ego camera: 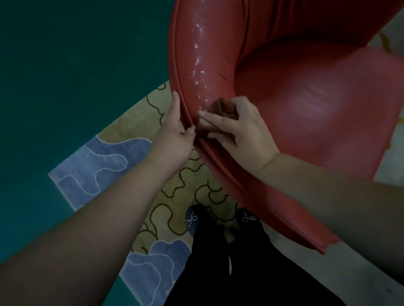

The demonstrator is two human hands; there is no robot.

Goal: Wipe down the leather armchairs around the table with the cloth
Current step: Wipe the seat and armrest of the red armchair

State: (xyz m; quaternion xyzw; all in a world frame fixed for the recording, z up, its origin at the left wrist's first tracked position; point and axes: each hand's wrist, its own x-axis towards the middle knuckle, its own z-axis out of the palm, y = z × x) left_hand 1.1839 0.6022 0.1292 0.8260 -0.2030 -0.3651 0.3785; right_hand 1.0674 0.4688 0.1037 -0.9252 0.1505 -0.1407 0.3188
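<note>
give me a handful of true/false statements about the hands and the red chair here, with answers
1. The armchair is red. True.
2. The left hand lies flat on the seat cushion. False: it rests against the outer side of the chair's rim.
3. The right hand is on the top of the rim, fingers curled. True.
4. The rim shows wet, shiny spots. True.
5. The chair stands on bare wood floor. False: a patterned rug lies beneath it.

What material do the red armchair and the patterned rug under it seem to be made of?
The red armchair looks like smooth leather or a leather-like vinyl: its rim carries wet-looking glints and soft folds. The rug looks like a woven textile, matt, with fine streaks in its blue patches; the fibre cannot be told.
</note>
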